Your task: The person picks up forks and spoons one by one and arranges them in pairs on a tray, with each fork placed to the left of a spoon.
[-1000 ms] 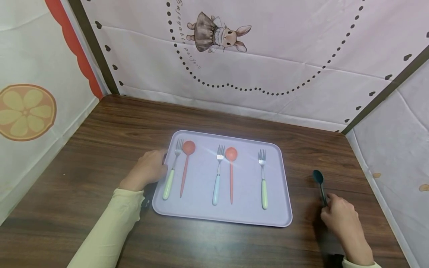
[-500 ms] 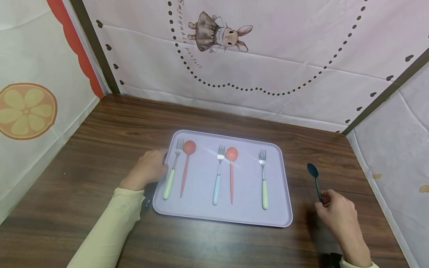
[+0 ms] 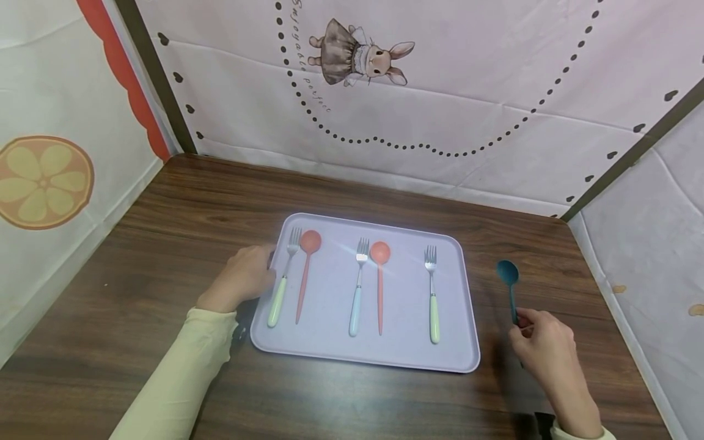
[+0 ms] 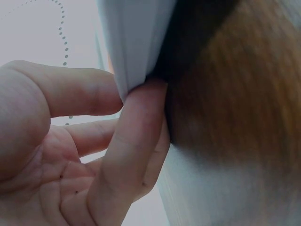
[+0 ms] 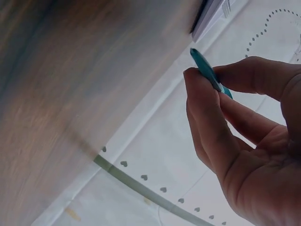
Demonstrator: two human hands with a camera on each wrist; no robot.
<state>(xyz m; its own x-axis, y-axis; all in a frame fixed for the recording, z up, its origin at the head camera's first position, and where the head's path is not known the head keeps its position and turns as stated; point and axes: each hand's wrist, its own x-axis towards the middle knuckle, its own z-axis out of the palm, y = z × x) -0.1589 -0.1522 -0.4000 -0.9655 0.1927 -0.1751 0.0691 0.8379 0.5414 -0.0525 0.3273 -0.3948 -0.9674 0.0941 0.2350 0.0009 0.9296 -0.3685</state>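
Note:
At the tray's left side, my left hand [image 3: 239, 280] pinches the rim of the lilac tray [image 3: 407, 299]; the left wrist view has thumb and fingers on the tray edge [image 4: 134, 40]. To the right of the tray, my right hand [image 3: 550, 348] pinches a dark teal spoon [image 3: 507, 272] by its handle, the bowl pointing away from me. In the right wrist view the spoon handle [image 5: 205, 69] shows between thumb and index finger. On the tray lie a green-handled fork [image 3: 277, 300], a coral spoon [image 3: 310, 242], a blue-handled fork [image 3: 355, 310], another coral spoon [image 3: 380, 253] and a second green-handled fork [image 3: 434, 319].
The dark wooden table [image 3: 352, 403] extends around the tray. Printed cloth walls enclose it: one with a rabbit [image 3: 363, 60] at the back, one on the left with an orange slice [image 3: 44, 183], and a plain pale one [image 3: 643, 226] on the right.
My right hand has shifted left with the teal spoon, whose bowl has moved left and farther from me, up off its earlier spot. My left hand and the tray have stayed put.

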